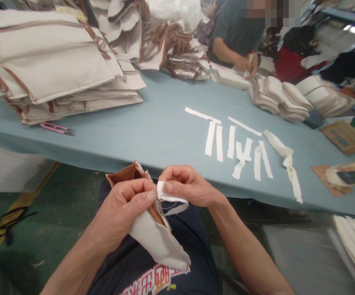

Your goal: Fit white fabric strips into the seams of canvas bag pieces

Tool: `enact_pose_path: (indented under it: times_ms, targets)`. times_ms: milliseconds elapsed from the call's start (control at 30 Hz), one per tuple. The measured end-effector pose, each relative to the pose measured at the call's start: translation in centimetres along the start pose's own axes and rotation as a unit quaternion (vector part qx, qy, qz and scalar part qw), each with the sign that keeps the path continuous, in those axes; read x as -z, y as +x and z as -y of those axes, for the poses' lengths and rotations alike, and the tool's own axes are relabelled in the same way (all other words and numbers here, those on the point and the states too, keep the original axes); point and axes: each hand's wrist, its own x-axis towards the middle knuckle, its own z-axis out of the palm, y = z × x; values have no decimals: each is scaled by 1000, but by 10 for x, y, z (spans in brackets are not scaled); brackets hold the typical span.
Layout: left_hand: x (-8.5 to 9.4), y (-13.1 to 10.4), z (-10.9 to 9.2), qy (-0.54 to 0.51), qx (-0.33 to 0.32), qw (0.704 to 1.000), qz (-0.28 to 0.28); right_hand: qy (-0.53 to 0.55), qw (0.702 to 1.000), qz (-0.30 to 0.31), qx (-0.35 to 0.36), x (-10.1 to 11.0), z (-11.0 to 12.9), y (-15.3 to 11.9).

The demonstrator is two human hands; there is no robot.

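A cream fabric piece with brown lining (159, 237), like a sewn pouch, rests over my lap below the table edge. My left hand (125, 209) pinches its upper edge between thumb and fingers. Close beside it, my right hand (185, 184) grips a folded white fabric strip (177, 209), whose loop hangs under the fingers with loose threads. The strip's end meets the pouch edge at my left fingertips; whether they are joined there is hidden. On the table beyond lie several loose white strips (219, 143) and a twisted cream strip (283, 157).
Stacks of cream panels with brown edging (54, 57) fill the left of the blue table (159, 110). Pink thread snips (56, 128) lie before them. Bundled cream pieces (276, 94) stand at the back right, near a co-worker's hands (246, 65). A cardboard box (343, 135) sits far right.
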Motion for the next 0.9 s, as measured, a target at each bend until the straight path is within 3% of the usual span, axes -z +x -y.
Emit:
enact_pose_path:
  times_ms: [300, 433, 533, 600, 700, 900]
  targets:
    - [-3, 1, 6, 82, -61, 994, -47, -20, 998, -31, -45, -1, 2, -3]
    - [2, -9, 4, 172, -115, 974, -93, -29, 996, -33, -83, -4, 15, -7]
    - [7, -15, 2, 245, -132, 956, -89, -41, 993, -40, -100, -4, 25, -10]
    - [7, -18, 2, 268, -139, 950, -80, -50, 991, -27, -124, -3, 30, -10]
    - [3, -22, 1, 257, -142, 949, -112, -67, 985, -2, -161, -3, 32, -10]
    - [-4, -23, -2, 249, -130, 951, -128, -115, 987, -2, -108, -7, 21, -8]
